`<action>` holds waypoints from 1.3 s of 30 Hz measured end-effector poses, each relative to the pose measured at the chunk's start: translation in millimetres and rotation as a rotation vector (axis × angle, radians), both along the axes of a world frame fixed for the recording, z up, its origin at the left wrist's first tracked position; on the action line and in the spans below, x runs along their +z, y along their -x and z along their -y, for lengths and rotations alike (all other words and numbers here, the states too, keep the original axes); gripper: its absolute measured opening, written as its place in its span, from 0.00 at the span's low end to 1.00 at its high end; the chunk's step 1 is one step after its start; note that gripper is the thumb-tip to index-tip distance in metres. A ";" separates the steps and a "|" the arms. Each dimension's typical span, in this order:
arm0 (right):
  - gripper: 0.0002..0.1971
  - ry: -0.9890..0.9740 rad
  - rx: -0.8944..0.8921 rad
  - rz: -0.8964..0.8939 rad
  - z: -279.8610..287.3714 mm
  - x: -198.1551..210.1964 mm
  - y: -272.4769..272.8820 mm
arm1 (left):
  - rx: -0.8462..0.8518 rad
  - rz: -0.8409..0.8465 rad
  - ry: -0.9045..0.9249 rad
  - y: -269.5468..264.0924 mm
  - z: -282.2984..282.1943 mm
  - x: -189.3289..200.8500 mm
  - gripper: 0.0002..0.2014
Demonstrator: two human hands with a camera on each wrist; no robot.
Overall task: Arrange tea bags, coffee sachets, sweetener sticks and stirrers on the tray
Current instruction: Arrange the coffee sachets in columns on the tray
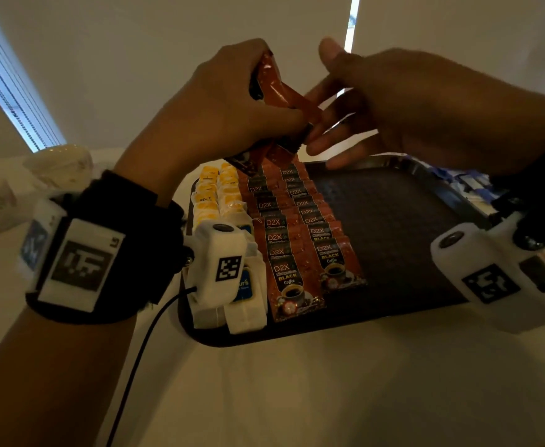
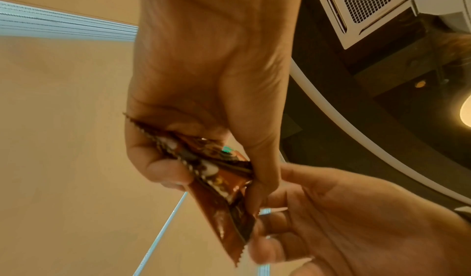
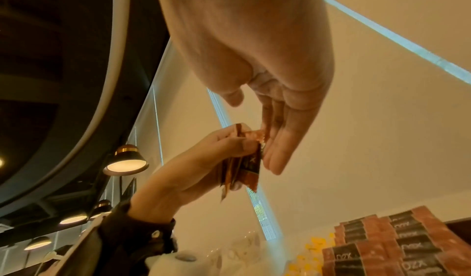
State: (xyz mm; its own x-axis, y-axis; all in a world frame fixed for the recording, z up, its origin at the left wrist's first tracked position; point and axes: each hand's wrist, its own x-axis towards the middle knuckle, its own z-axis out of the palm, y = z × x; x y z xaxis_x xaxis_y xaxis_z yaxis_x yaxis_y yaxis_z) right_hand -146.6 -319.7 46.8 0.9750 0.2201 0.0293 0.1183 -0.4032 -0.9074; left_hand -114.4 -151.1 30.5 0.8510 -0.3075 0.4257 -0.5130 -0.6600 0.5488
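Your left hand (image 1: 229, 101) has its grip closed around a small bunch of brown coffee sachets (image 1: 272, 82), fingers and thumb curled over them, held up in the air above the far end of the tray (image 1: 393, 304). Your right hand (image 1: 403, 104) meets it from the other side: its fingertips (image 3: 274, 159) touch the edge of the bunch, the fingers nearly straight and the thumb lifted clear, so that grip is open rather than clamped.

Below your hands, two overlapping rows of coffee sachets on the tray (image 1: 300, 233) run from far to near, labelled D2X Black Coffee. Just left of them lie yellow-marked packets (image 1: 214, 195) at the far end and white tea bags (image 1: 245, 295) with blue labels at the near end. The right half of the tray shows its dark textured base. The tray sits on a pale bench (image 1: 297, 398).
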 end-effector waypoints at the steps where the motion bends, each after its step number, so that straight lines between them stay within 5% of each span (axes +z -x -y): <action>1: 0.20 -0.005 0.018 0.020 -3.3 -1.4 2.6 | 0.001 0.002 -0.006 0.0 0.2 -0.4 0.15; 15: 0.05 0.030 -0.124 0.067 14.7 -5.8 -0.5 | -0.014 -0.026 -0.020 0.9 -3.1 2.0 0.21; 23: 0.07 0.501 0.106 -0.250 39.2 -29.7 -0.7 | -0.028 -0.085 -0.063 -2.2 -4.0 -0.8 0.23; 28: 0.08 0.488 0.146 -0.127 33.5 -29.1 2.9 | -0.241 -0.256 -0.189 6.1 1.1 -0.4 0.12; 33: 0.22 0.236 0.051 0.059 26.0 -23.4 7.2 | -0.334 -0.355 -0.277 10.0 6.4 -1.3 0.24; 39: 0.26 0.053 -0.025 0.126 26.9 -24.7 11.5 | -0.261 -0.282 -0.086 9.2 7.6 -2.0 0.14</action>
State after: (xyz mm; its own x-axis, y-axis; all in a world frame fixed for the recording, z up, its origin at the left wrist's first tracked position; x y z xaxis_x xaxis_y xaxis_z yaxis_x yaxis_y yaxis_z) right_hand -158.1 -346.6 22.1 0.9697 0.1999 0.1406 0.2189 -0.4541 -0.8637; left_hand -123.5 -158.7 28.5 0.8194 -0.5535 0.1495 -0.5067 -0.5772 0.6404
